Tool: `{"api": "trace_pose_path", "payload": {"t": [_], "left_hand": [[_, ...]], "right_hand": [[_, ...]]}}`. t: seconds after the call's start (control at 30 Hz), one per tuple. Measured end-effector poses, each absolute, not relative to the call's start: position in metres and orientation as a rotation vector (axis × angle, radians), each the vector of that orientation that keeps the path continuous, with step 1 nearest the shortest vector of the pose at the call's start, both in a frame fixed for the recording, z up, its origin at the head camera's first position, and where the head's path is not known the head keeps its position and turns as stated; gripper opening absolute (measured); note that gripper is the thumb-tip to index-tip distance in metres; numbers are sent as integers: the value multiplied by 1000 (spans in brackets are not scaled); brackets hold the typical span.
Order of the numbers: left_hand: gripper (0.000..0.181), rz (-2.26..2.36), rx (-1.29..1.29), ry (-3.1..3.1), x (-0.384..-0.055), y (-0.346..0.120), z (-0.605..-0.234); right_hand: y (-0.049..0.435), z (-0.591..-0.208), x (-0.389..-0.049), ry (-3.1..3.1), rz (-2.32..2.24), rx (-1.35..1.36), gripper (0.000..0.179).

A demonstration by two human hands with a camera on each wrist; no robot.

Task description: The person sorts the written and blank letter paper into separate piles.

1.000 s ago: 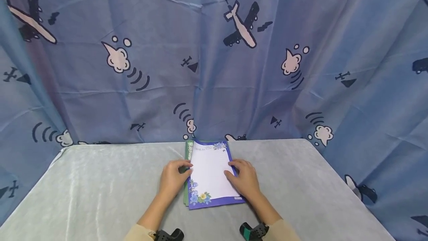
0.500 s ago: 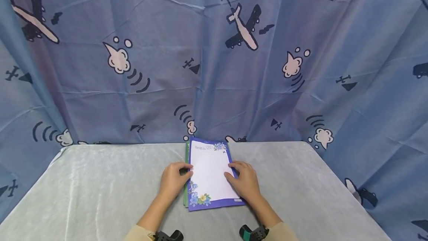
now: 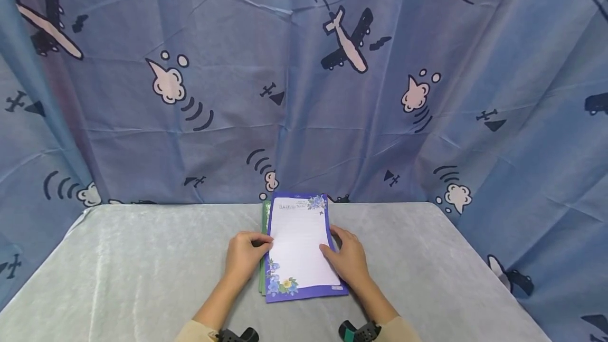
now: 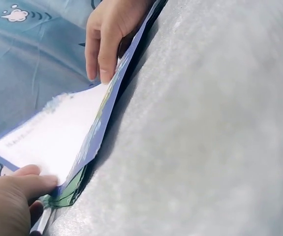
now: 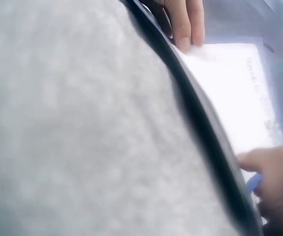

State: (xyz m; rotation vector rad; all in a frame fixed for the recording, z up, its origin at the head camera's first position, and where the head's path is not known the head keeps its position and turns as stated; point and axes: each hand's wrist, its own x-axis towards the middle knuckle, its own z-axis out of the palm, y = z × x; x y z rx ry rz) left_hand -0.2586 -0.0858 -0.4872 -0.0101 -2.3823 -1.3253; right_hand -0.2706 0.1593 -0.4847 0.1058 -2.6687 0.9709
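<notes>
A letter-paper sheet has a purple border, blue flowers at two corners and faint writing along its top. My left hand pinches its left edge, the thumb lying on the white face. At the opposite edge my right hand grips the paper, thumb on top and the other fingers partly hidden behind. Green-bordered papers stick out beneath on the left. In the left wrist view the purple sheet bows between both hands, with the green papers layered under its near corner.
A pale grey plush cloth covers the table. Behind it hangs a blue curtain printed with planes and clouds. Each forearm wears a black wrist camera near the table's front.
The sheet's top edge has shifted away from me, and its curled upper left corner has flattened. The right index fingertip has slipped behind the right edge. Both hands stay nearly in place.
</notes>
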Motion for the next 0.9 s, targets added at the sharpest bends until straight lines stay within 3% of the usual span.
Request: {"api": "trace_pose_path", "payload": {"t": [0.5, 0.9], "left_hand": [[4, -1494, 58, -2304, -259, -86, -486], [5, -1541, 69, -2271, -260, -90, -486]], "right_hand": [[166, -481, -273, -2387, 1443, 66, 23], [180, -475, -271, -2395, 1762, 233, 41]]}}
